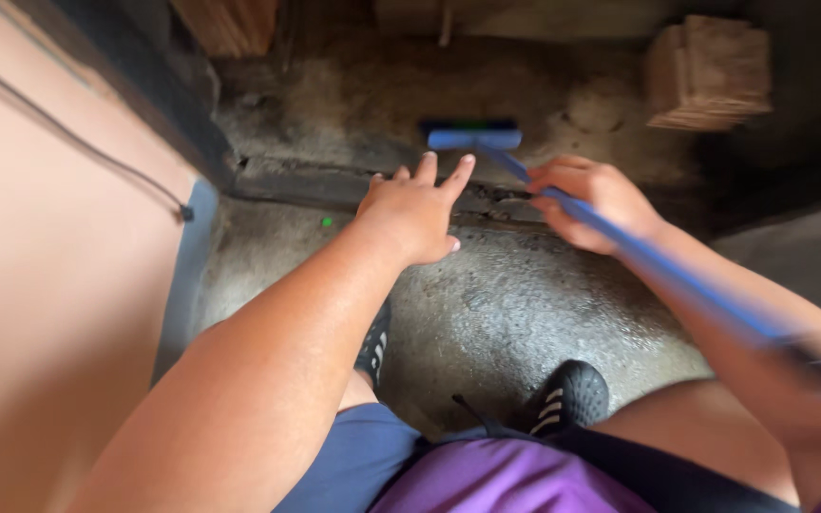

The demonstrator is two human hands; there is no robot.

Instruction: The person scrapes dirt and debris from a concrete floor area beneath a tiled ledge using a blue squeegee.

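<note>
Right hand point(589, 201) grips the blue broom handle point(658, 261), whose brush head point(473, 135) rests on the concrete floor point(505, 304) ahead. Left hand point(416, 211) hovers released, fingers spread, just beside the handle, holding nothing.

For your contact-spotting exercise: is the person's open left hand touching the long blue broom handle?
Apart. The head view shows the left hand spread open in the air, with bare floor showing between it and the blue broom handle, which only the right hand grips.

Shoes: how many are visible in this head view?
2. One black shoe sits partly hidden behind the left forearm; the other black shoe is on the concrete floor, below the right hand gripping the blue broom handle.
</note>
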